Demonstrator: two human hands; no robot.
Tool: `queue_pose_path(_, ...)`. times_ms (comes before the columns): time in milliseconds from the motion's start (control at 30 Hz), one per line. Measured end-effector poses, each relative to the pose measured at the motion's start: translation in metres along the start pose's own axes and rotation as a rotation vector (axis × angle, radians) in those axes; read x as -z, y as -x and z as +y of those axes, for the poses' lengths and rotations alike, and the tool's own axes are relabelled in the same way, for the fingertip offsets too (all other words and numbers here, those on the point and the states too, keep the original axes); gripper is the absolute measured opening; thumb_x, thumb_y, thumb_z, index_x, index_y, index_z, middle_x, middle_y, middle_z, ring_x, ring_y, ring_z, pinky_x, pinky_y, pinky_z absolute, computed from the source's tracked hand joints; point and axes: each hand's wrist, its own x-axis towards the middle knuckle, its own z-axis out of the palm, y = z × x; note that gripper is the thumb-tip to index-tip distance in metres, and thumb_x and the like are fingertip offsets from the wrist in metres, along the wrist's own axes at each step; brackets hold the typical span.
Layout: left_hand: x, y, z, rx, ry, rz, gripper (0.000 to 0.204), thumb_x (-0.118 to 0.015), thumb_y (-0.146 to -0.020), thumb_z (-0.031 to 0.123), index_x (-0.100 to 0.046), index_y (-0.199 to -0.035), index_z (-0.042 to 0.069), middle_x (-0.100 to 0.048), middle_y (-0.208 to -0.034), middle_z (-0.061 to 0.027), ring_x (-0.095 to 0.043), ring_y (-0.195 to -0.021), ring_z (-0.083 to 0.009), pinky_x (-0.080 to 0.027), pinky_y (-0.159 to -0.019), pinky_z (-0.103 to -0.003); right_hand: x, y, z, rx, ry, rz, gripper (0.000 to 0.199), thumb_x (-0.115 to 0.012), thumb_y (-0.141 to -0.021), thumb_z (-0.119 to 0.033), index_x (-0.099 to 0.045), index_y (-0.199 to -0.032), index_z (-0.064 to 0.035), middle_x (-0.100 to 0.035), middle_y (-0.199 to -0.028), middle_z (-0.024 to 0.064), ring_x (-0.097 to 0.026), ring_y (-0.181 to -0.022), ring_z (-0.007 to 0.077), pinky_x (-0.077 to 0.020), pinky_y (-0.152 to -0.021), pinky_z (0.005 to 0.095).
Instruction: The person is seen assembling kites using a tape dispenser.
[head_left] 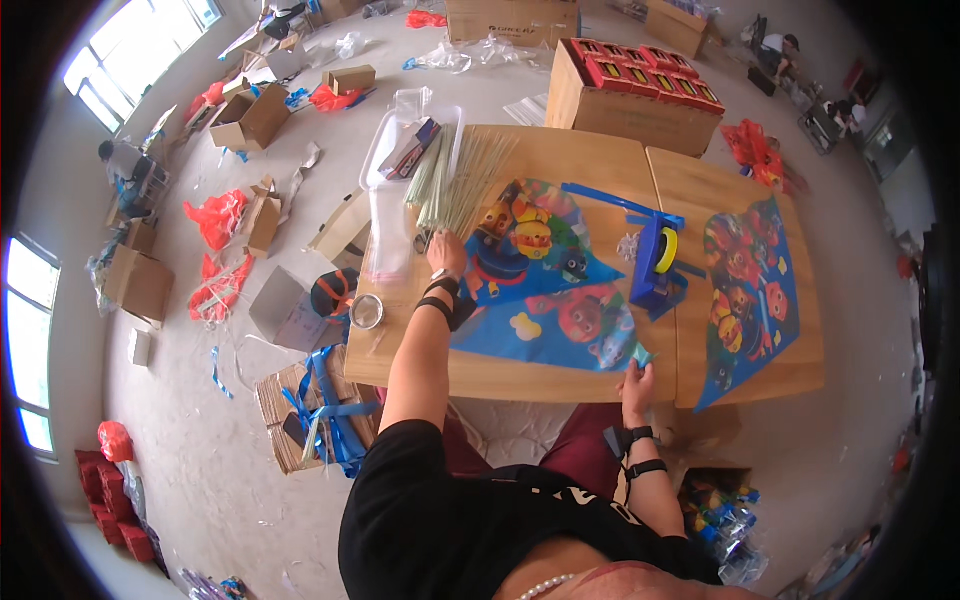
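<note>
On the wooden table point(400, 340) lies a blue triangular kite sheet point(575, 335) printed with cartoon figures. My right hand point(636, 388) pinches its lower right corner at the table's near edge. Another printed kite sheet point(520, 250) lies just beyond and partly overlaps it. My left hand point(447, 254) reaches across to the near ends of a bundle of thin pale sticks point(438, 190). Its fingers are curled, and what they hold is too small to tell. Close by its fingertips are dark scissor handles point(422, 242).
A blue tape dispenser point(648, 275) with yellow tape stands right of the sheets. Farther right lies another kite sheet point(755, 300). A clear plastic tray point(376, 165) and a round container point(367, 311) sit at the left. A large carton point(620, 120) stands behind the table.
</note>
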Motion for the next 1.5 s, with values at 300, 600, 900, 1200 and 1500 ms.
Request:
queue_pose_path(300, 0.059, 0.081, 0.015, -0.237, 0.392, -0.092, 0.014, -0.064, -0.09, 0.018, -0.061, -0.093, 0.004, -0.064, -0.092, -0.0183, -0.063, -0.086, -0.0405, -0.05, -0.075, -0.049, 0.011, -0.007, 0.022, -0.05, -0.177, 0.046, 0.029, -0.066, -0.1, -0.027, -0.049, -0.104, -0.004, -0.05, -0.06, -0.0004, -0.049, -0.037, 0.0111, -0.0348, -0.032, 0.0279)
queue_pose_path(600, 0.13, 0.235, 0.013, -0.496, 0.462, -0.408, 0.008, -0.065, -0.089, 0.009, -0.061, -0.094, 0.004, -0.06, -0.09, -0.0151, -0.061, -0.083, -0.0374, -0.05, -0.071, -0.046, -0.003, 0.023, -0.06, 0.187, -0.16, 0.027, 0.041, -0.066, -0.101, -0.028, -0.056, -0.129, -0.0005, -0.056, -0.099, 0.0042, -0.051, -0.071, 0.011, -0.0454, -0.061, 0.0277)
queue_pose_path(900, 0.111, 0.246, -0.008, -0.506, 0.281, -0.147, 0.021, -0.069, -0.088, 0.013, -0.063, -0.106, 0.004, -0.059, -0.111, -0.0201, -0.056, -0.106, -0.041, -0.048, -0.088, -0.049, 0.003, 0.034, -0.048, -0.231, -0.788, -0.168, 0.02, -0.058, -0.105, -0.026, -0.059, -0.102, -0.0058, -0.056, -0.087, 0.0004, -0.052, -0.066, 0.0082, -0.0407, -0.053, 0.0244)
queue_pose_path(1200, 0.078, 0.148, -0.089, -0.096, -0.069, -0.032, 0.02, -0.072, -0.083, 0.019, -0.066, -0.097, 0.007, -0.068, -0.099, -0.017, -0.064, -0.098, -0.0375, -0.05, -0.083, -0.049, 0.021, 0.058, -0.038, -0.283, -0.845, -0.106, 0.021, -0.061, -0.103, -0.026, -0.061, -0.099, -0.006, -0.055, -0.085, -0.001, -0.054, -0.069, 0.0082, -0.0429, -0.056, 0.0234)
queue_pose_path(1500, 0.13, 0.214, -0.033, 0.038, -0.189, 0.005, 0.038, -0.069, -0.078, 0.013, -0.062, -0.114, 0.006, -0.059, -0.122, -0.0163, -0.053, -0.118, -0.038, -0.043, -0.096, -0.051, 0.002, 0.057, -0.026, -0.342, -0.883, -0.1, 0.021, -0.06, -0.104, -0.025, -0.058, -0.097, -0.0053, -0.053, -0.079, -0.0002, -0.051, -0.064, 0.009, -0.0419, -0.055, 0.0246)
